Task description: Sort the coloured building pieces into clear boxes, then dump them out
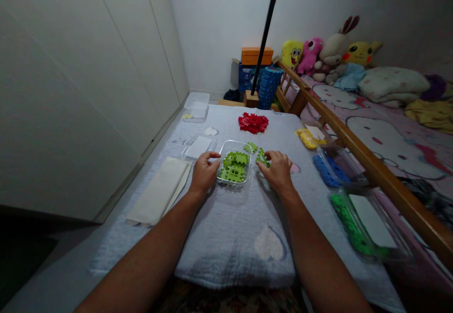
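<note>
A clear plastic container stands in the middle of the cloth-covered table, with several light green interlocking plastic pieces piled inside. My left hand is at its left rim, thumb and fingers gripping the edge. To the right of the container, my right hand pinches a light green notched piece between thumb and fingers, tilted up. Another light green piece shows at the container's far right corner; I cannot tell whether it lies inside or behind it. Farther back sits a heap of red interlocking pieces.
Along the right edge stand containers of yellow pieces, blue pieces and green pieces. To the left lie a clear lid and folded beige paper. A clear box stands far left. A wooden bed rail borders the right.
</note>
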Demonstrator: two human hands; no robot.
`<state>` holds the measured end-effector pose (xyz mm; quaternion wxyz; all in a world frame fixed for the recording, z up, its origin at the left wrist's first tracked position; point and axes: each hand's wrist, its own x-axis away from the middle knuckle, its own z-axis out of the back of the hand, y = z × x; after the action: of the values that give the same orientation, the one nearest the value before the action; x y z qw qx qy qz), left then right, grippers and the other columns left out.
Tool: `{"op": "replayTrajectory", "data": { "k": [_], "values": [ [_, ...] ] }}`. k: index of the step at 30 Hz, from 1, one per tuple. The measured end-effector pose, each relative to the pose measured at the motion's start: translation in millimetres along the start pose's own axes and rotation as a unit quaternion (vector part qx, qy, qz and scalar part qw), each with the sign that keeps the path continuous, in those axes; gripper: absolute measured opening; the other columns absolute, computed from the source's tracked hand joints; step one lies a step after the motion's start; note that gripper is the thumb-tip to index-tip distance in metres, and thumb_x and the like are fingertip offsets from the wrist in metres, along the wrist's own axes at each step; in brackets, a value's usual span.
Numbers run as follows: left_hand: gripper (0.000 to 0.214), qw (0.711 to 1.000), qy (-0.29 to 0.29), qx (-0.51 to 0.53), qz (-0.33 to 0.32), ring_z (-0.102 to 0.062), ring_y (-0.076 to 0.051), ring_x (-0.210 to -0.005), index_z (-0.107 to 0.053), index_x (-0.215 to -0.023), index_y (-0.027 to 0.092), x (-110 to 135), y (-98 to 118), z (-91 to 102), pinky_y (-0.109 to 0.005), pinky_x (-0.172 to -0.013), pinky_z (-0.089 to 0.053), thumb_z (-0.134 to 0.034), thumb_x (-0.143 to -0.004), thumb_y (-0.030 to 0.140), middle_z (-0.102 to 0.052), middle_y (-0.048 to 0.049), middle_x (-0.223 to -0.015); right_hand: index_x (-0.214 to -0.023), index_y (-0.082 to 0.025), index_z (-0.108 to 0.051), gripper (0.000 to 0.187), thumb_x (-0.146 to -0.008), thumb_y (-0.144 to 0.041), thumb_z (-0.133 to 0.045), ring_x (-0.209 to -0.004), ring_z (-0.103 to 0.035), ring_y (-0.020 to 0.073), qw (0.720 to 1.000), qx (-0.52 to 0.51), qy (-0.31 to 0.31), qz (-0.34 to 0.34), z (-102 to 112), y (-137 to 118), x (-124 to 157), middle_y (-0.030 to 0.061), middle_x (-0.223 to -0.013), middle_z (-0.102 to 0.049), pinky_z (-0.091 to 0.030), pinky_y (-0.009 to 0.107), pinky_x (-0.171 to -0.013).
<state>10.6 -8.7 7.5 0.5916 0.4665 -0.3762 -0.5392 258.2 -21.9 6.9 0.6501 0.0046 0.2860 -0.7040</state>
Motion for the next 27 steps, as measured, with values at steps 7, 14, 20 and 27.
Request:
{"op": "replayTrajectory", "data": {
  "k": [7,14,20,27],
  "values": [
    [0.029,1.0,-0.003,-0.009,-0.002,-0.044,-0.014,-0.054,-0.073,-0.099,0.019,0,0,-0.2,-0.027,-0.055,-0.036,-0.06,-0.076,0.032,-0.052,0.0035,-0.065,-0.117,-0.024,-0.07,0.03,-0.09,-0.036,-0.068,-0.109,-0.055,0.0294,0.991,-0.078,0.018,0.105,4,-27,6,0.0091,-0.111,-0.071,-0.034,0.044,-0.103],
    [0.029,1.0,-0.006,-0.014,-0.015,-0.045,-0.014,-0.055,-0.073,-0.098,0.019,0,-1,-1.6,-0.027,-0.056,-0.037,-0.059,-0.076,0.032,-0.051,0.0033,-0.064,-0.121,-0.024,-0.069,0.033,-0.089,-0.032,-0.07,-0.114,-0.055,0.0315,0.986,-0.085,-0.029,0.143,-6,-50,8,0.0099,-0.113,-0.073,-0.03,0.048,-0.108],
    [0.029,1.0,-0.005,-0.019,-0.019,-0.046,-0.014,-0.056,-0.073,-0.099,0.019,1,-1,-1.8,-0.027,-0.058,-0.038,-0.059,-0.077,0.032,-0.052,0.0029,-0.065,-0.097,-0.025,-0.071,0.011,-0.09,-0.033,-0.069,-0.114,-0.055,0.0323,0.988,-0.089,-0.04,0.123,-10,-54,7,0.0088,-0.106,-0.073,-0.03,0.051,-0.109],
    [0.03,1.0,-0.008,-0.02,-0.019,-0.044,-0.014,-0.055,-0.072,-0.099,0.019,1,0,-1.7,-0.027,-0.057,-0.037,-0.059,-0.077,0.032,-0.051,0.0032,-0.065,-0.106,-0.028,-0.079,0.017,-0.095,-0.033,-0.067,-0.131,-0.047,0.0328,0.986,-0.071,-0.067,0.136,-10,-51,8,0.0092,-0.13,-0.068,-0.024,0.054,-0.115]
  ]
}}
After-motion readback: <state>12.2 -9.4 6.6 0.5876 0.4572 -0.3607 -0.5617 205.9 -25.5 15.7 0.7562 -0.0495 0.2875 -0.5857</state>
